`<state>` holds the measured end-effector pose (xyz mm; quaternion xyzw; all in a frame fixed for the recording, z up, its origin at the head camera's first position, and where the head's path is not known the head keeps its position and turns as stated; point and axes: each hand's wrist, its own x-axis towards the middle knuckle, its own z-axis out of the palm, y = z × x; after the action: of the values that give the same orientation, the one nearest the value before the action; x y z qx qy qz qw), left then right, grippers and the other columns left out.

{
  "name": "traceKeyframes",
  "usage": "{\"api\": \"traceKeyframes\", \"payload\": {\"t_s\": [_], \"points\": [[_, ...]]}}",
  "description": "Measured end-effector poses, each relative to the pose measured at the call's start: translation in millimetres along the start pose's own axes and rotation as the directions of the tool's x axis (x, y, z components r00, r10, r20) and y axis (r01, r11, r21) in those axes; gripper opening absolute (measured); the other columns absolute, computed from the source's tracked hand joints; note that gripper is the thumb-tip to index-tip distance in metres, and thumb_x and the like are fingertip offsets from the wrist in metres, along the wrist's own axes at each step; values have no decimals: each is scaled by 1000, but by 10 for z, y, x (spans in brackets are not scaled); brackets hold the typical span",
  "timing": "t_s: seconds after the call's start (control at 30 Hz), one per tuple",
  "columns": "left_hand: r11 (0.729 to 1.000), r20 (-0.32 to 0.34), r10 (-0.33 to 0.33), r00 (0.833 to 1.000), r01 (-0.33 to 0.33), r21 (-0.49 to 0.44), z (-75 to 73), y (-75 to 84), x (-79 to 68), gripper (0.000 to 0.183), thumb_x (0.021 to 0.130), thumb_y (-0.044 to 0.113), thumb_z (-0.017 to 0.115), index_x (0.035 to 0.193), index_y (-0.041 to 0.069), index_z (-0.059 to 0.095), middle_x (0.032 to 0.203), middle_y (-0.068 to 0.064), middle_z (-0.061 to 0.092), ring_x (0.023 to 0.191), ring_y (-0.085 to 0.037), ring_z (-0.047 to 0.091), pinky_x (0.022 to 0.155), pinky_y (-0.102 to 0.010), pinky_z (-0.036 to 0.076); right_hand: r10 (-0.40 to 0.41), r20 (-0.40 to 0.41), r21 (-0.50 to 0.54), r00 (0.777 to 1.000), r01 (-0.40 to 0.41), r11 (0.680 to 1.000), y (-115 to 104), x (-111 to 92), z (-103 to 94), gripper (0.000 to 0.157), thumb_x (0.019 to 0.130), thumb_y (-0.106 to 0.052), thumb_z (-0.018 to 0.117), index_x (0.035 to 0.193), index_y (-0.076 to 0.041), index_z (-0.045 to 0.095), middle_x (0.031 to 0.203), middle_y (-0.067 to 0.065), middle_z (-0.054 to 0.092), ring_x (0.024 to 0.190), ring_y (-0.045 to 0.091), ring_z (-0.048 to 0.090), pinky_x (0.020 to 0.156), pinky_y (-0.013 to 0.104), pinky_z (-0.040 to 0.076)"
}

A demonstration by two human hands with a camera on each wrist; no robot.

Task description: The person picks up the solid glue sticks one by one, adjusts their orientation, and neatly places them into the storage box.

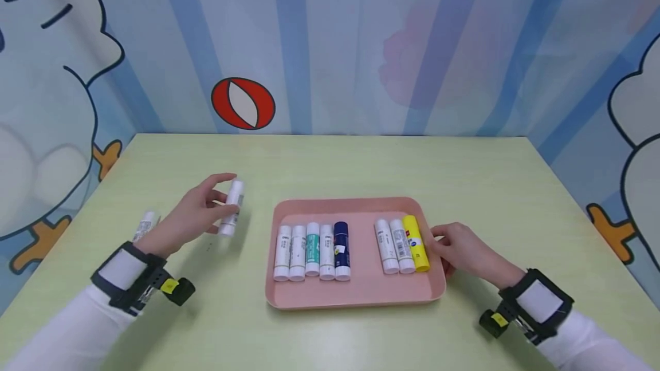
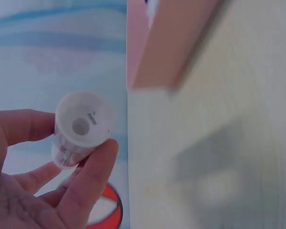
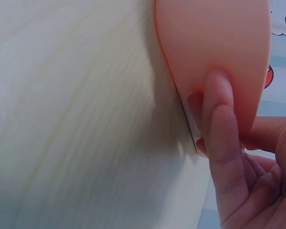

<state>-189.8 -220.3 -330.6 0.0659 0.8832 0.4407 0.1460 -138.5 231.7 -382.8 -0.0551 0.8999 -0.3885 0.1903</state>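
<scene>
My left hand (image 1: 191, 210) pinches a white glue stick (image 1: 233, 206) between thumb and fingers, above the table left of the tray. In the left wrist view the round end of this glue stick (image 2: 83, 119), with a small hole in it, faces the camera. My right hand (image 1: 461, 248) grips the right edge of a pink tray (image 1: 361, 296). In the right wrist view, one finger (image 3: 221, 124) lies along the outside of the tray wall (image 3: 214, 38), with others at the rim. Another white glue stick (image 1: 146, 224) is partly hidden behind the left wrist.
Inside the tray, several glue sticks stand side by side on the left, including a green-labelled one (image 1: 312, 249) and a dark blue one (image 1: 342, 251). Two white ones (image 1: 394, 246) and a yellow one (image 1: 416, 243) lie at its right. A printed backdrop (image 1: 340, 44) borders the table.
</scene>
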Motion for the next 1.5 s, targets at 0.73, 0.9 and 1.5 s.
{"api": "traceKeyframes", "payload": {"t_s": [0.73, 0.9, 1.5], "points": [[1000, 350, 4, 937, 5, -24, 1127, 1071, 371, 56, 92, 12, 67, 136, 15, 31, 110, -12, 57, 94, -25, 61, 68, -33, 57, 11, 6, -8, 1000, -11, 1000, -6, -1, 3, 30, 98, -8, 56, 121, 11, 56, 72, 5, 64, 53, 21, 60, 53, 33, 55], [999, 403, 30, 915, -32, -4, 1296, 1207, 396, 55, 94, 15, 65, 137, 19, 29, 108, -12, 56, 89, -23, 62, 72, -32, 56, 14, 3, -17, 1000, -14, 1000, -12, -6, -12, 32, 97, -8, 56, 122, 12, 55, 74, 5, 65, 54, 21, 60, 53, 33, 55], [979, 284, -90, 955, 33, 201, 1859, 1196, 608, 75, 92, 8, 62, 147, -3, 14, 74, -11, 59, 47, -17, 56, 48, -27, 51, 2, -6, -33, 1000, -3, 999, -36, -33, -22, 32, 98, -9, 56, 122, 12, 55, 72, 4, 64, 53, 21, 59, 52, 33, 54]]}}
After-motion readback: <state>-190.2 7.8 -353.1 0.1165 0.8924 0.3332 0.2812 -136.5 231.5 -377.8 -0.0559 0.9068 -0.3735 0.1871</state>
